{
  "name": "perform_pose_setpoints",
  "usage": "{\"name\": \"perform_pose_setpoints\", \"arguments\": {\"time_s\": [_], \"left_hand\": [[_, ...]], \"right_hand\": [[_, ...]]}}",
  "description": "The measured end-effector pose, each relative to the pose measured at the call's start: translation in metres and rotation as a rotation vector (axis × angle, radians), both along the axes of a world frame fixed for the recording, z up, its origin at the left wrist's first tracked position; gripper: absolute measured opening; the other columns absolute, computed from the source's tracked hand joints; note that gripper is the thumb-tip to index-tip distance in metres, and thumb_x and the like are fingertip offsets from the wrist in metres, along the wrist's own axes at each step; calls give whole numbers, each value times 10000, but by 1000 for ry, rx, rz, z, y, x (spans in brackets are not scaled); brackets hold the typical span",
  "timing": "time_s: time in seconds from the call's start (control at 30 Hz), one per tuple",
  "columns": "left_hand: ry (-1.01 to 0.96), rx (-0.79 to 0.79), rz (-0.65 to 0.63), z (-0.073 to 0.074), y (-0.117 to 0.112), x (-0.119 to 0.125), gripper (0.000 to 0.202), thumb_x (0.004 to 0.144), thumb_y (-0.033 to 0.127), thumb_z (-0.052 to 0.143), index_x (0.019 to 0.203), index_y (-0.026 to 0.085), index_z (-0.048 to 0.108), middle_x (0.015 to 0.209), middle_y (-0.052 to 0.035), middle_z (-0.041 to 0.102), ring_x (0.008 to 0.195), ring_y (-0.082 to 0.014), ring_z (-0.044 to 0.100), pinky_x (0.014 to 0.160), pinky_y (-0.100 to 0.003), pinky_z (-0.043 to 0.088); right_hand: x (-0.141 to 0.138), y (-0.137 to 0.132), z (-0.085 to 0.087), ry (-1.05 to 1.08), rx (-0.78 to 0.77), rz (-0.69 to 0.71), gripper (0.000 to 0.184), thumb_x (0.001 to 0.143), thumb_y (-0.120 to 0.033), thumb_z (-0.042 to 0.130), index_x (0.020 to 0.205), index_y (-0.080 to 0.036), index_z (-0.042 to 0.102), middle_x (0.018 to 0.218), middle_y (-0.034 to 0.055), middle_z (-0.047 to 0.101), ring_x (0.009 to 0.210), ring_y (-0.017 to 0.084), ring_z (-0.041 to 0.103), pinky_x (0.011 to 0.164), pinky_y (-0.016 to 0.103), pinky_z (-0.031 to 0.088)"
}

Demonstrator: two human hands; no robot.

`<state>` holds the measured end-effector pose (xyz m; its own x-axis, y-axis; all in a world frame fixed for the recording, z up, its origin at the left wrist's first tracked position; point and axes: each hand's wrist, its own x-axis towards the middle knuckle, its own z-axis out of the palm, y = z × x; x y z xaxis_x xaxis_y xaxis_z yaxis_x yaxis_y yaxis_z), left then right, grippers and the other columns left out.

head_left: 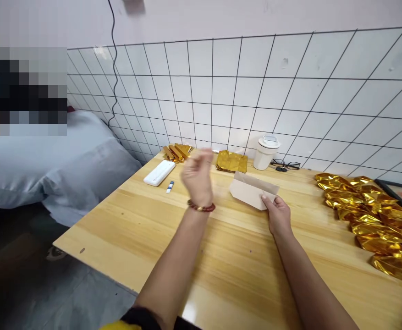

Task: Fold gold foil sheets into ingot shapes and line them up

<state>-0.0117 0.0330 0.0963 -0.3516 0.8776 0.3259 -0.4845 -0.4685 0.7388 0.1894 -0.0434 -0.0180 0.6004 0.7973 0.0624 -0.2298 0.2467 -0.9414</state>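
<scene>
In my right hand (279,216) is a folded piece of pale paper (250,192), pinched at its right corner between thumb and fingers. It is creased into a long trough shape, with its opening facing up and away from me. My left hand (198,178), with a dark red beaded bracelet on the wrist, is raised to the left of the paper and apart from it. Motion smears its fingers, so their grip does not show. Just beyond the paper lies a stack of gold foil sheets (231,161).
Folded gold strips (177,153), a white power bank (159,173) and a small blue-and-white item (170,186) lie left. A lidded white cup (265,153) and glasses (286,165) stand near the wall. Shaped gold foil pieces (366,220) line the right side. A person (73,169) is at left.
</scene>
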Motion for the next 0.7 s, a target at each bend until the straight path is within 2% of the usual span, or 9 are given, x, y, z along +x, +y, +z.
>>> {"name": "perform_pose_setpoints", "arguments": {"time_s": [0.07,0.1,0.2,0.27,0.33,0.43,0.5,0.63,0.7], "left_hand": [[109,-178,-89,-29,-3,17,254,658,362,860,708,170,701,755,-12,696,841,-180,657,871,-312,514],[161,-261,-144,-45,-4,25,248,662,359,852,695,160,708,749,-29,700,823,-183,652,853,-305,506],[139,-366,-261,-84,-7,41,318,662,358,853,885,170,728,878,-38,721,812,-167,652,781,-272,505],[113,-363,-400,-96,-6,44,437,607,346,889,969,184,705,887,-31,725,788,-159,658,724,-252,507],[131,-371,-523,-100,-4,41,484,568,355,905,963,188,683,799,-16,719,694,-149,643,627,-239,489],[132,-397,-568,-98,2,34,450,522,373,908,835,172,656,701,1,694,589,-128,600,539,-223,438],[98,-389,-585,-96,4,31,446,499,366,913,793,159,650,723,-9,704,618,-132,619,584,-232,464],[139,-327,-768,-93,4,27,525,524,361,922,952,148,705,844,-43,743,759,-182,679,747,-298,520],[169,-300,-828,-92,2,26,543,511,354,934,962,142,719,866,-51,750,802,-199,687,783,-310,520]], "right_hand": [[0,0,1,15,3,-19,424,585,-425,895,916,-203,750,948,35,791,868,206,726,856,363,587],[0,0,1,20,4,-24,429,577,-424,898,911,-200,751,941,36,792,861,207,726,851,364,588],[-1,0,1,21,11,-5,447,557,-435,905,906,-201,752,939,39,794,849,219,728,835,382,594],[0,0,1,14,3,25,446,570,-438,899,921,-205,754,947,39,795,841,222,730,823,384,597],[0,-1,0,15,-9,42,431,584,-430,896,924,-206,758,935,37,795,828,216,731,805,367,597],[1,-2,0,16,-5,51,384,584,-419,902,873,-208,762,895,32,793,804,201,725,779,333,593],[1,-2,0,14,-1,53,363,572,-424,910,828,-213,762,860,28,790,773,194,718,755,324,591],[1,-3,3,39,-14,52,371,534,-434,928,786,-220,759,803,21,782,721,183,704,709,310,587],[0,-4,4,47,-8,59,376,537,-432,929,796,-221,758,806,22,782,718,183,705,708,309,587]]}}
